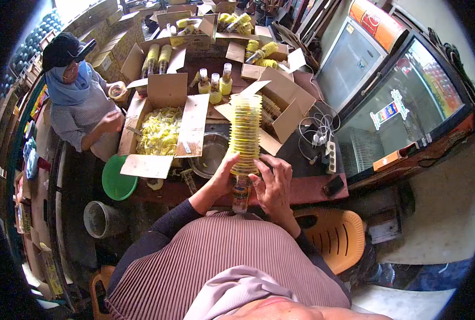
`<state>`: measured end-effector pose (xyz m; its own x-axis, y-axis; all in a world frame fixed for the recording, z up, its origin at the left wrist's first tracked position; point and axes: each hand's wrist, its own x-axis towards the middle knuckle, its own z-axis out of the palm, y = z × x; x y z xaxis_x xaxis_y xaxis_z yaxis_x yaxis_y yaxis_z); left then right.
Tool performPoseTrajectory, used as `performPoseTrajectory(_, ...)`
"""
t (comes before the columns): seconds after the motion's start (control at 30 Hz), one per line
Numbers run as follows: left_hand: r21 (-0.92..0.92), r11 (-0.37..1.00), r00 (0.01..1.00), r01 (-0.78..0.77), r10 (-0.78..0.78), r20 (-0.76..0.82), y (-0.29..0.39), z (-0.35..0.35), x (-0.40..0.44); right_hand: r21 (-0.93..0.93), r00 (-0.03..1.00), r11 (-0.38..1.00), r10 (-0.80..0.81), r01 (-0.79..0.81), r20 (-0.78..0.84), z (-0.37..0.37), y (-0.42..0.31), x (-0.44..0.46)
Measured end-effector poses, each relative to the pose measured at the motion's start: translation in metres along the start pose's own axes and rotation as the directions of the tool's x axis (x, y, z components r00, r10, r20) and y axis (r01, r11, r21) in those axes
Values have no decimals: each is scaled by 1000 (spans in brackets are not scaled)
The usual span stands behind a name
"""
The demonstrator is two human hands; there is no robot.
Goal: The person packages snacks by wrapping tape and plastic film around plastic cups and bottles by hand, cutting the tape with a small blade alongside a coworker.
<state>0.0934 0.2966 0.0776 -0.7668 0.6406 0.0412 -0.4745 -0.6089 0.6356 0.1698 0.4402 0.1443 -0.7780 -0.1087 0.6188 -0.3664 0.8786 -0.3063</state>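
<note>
A tall stack of nested clear plastic cups [246, 133] with yellow rims stands in front of my chest, above the table's near edge. Printing shows on the cup at its lower end. My left hand [224, 175] grips the lower left side of the stack, thumb pointing up along it. On the opposite side, my right hand [273, 184] holds it with thumb and bent fingers against the rims. Behind the stack, an open cardboard box [293, 114] contains more nested cups. A metal basin [210, 154] sits left of the stack.
An open box of yellow pieces [160, 130] stands left, beside a green basin [119, 178]. Yellow-filled bottles [215, 89] stand behind. A co-worker [85, 101] is at the left, one hand holding a cup. Right are a power strip [330, 157], a glass-door fridge [402, 114] and an orange chair [336, 240].
</note>
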Motion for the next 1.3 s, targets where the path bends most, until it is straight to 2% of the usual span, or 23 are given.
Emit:
performPoseTrajectory(0.27, -40, 999, 999, 36, -37, -21, -6, 0, -7, -7, 999, 999, -32, 32, -2, 1, 0, -8)
performPoseTrajectory(0.53, -17, 1000, 1000, 24, -24, 3, -15, -13, -6, 94, 999, 995, -23, 25, -27, -2, 2, -6)
performPoseTrajectory(0.6, 96, 995, 1000, -24, 24, 2, -15, -13, -6, 85, 999, 996, -18, 20, -28, -3, 2, -3)
performPoseTrajectory(0.83, 85, 996, 999, -32, 33, -18, -15, -10, -3, 50, 1000, 999, -13, 14, -25, -5, 2, 4)
performPoseTrajectory(0.9, 135, 987, 996, -93, 93, 9, -16, -11, -1, 40, 1000, 999, -13, 14, -18, -4, 3, 5)
performPoseTrajectory(1.1, 102, 995, 1000, -20, 22, -20, -12, -13, -2, 4, 1000, 1000, -7, 7, -3, -3, 0, 12)
performPoseTrajectory(1.3, 124, 990, 997, -72, 75, -16, -2, -5, -2, -1, 999, 999, -46, 46, -12, 0, 2, 20)
